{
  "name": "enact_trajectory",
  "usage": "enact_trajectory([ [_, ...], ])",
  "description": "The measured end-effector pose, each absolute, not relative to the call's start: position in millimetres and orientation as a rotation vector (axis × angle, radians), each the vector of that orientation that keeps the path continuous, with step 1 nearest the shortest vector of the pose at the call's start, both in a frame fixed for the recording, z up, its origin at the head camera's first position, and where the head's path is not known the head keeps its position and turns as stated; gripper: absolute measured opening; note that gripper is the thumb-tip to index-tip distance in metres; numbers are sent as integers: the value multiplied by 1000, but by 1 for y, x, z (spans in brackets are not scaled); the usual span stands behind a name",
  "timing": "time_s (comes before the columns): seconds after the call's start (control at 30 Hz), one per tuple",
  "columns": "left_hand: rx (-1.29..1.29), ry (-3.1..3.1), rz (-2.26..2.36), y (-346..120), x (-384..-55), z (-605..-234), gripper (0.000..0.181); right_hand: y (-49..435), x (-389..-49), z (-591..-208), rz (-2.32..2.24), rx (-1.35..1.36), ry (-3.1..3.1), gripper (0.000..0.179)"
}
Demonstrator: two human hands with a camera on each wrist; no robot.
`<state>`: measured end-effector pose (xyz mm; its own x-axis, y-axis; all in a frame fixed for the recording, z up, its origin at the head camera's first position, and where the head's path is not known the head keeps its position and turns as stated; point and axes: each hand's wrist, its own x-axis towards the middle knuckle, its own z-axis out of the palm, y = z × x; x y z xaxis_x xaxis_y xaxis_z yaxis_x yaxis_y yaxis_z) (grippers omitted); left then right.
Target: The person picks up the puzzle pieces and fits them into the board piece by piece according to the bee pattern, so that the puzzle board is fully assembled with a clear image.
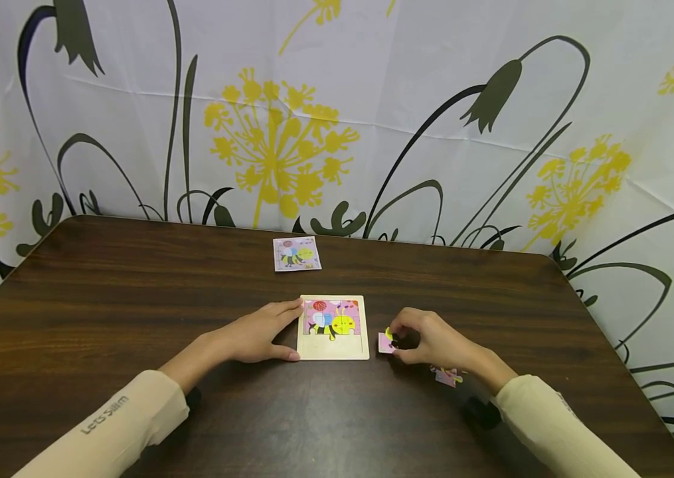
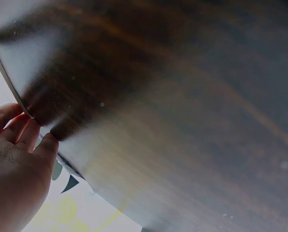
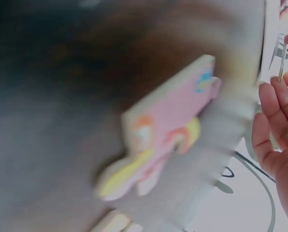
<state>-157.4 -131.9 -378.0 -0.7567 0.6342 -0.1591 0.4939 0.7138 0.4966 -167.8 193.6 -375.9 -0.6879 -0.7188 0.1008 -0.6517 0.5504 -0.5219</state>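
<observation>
A square wooden puzzle board (image 1: 327,348) lies on the table, its upper part filled with joined pieces of a bee picture and its lower strip bare wood. My left hand (image 1: 255,332) rests at the board's left edge, fingers extended by the upper corner and thumb by the lower one. To the right of the board, my right hand (image 1: 432,335) pinches a pink puzzle piece (image 1: 386,344) between thumb and fingers; in the right wrist view this piece (image 3: 282,60) appears edge-on. Below that wrist lie loose pink puzzle pieces (image 1: 447,377), one large (image 3: 170,111) in the right wrist view.
Behind the board, a square card (image 1: 297,254) with the same bee picture lies on the dark wooden table (image 1: 133,285). A white curtain (image 1: 408,79) with yellow and grey-green flowers hangs along the table's back edge.
</observation>
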Motion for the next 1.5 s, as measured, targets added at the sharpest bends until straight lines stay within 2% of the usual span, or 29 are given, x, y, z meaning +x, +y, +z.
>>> enact_trajectory([
  [0.43,894,2603,620,-132,-157,-379,79,166,-180,-364,-813,-1154,2638,25],
  [1.03,913,2605,621,-134,-159,-379,79,110,-184,-373,-812,-1330,2488,22],
  [1.5,911,2609,627,-133,-158,-380,79,90,-181,-378,-760,-1383,2507,24],
])
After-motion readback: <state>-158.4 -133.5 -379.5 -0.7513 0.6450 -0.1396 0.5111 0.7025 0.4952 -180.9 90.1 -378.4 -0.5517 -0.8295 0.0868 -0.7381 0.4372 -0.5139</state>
